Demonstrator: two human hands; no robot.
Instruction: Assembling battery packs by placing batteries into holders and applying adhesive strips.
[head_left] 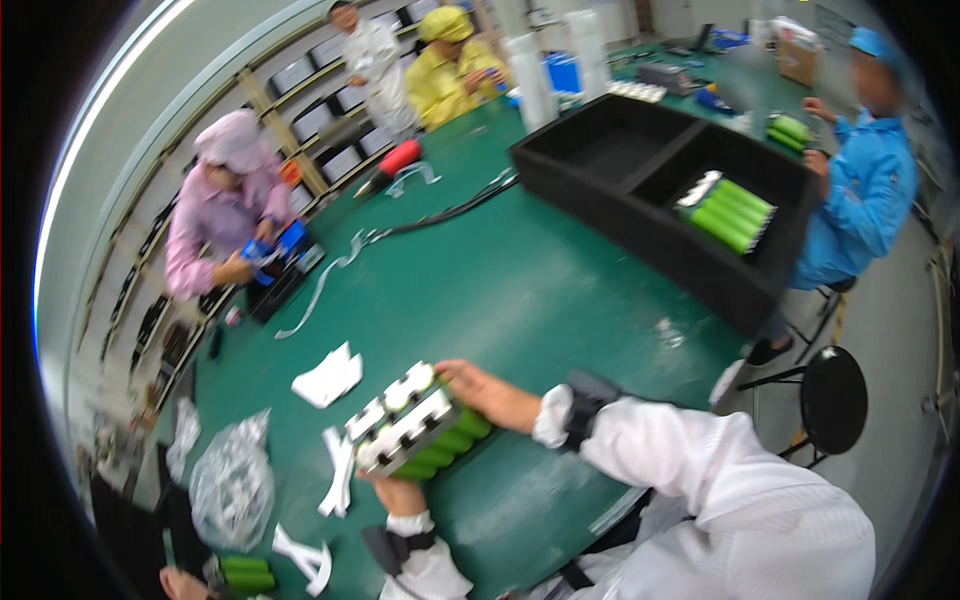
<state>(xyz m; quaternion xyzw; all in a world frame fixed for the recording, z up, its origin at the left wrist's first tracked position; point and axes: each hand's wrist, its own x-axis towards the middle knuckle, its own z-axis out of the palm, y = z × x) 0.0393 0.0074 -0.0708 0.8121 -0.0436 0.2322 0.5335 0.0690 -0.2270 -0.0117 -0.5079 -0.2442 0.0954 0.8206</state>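
Observation:
A battery pack (440, 450) of green cylindrical cells with a white end plate is held tilted just above the green table (540, 300). My left hand (397, 493) is closed around its near lower end; the fingers are mostly hidden by the pack. On the far right end, my right hand (485, 393) grips the pack with its fingers along the top edge. Dark gaps and pale strips show across the plate. Left of the pack lie a white paper strip (340, 472) and a crumpled white sheet (328, 375).
A black foam tray (640, 235) with two compartments stands at the far right, holding another green pack (728, 215). A clear plastic bag (233, 485) lies at left. Black cables (450, 213) and a red-handled tool (398, 160) lie farther back. Several co-workers surround the table; a black stool (835, 400) stands right.

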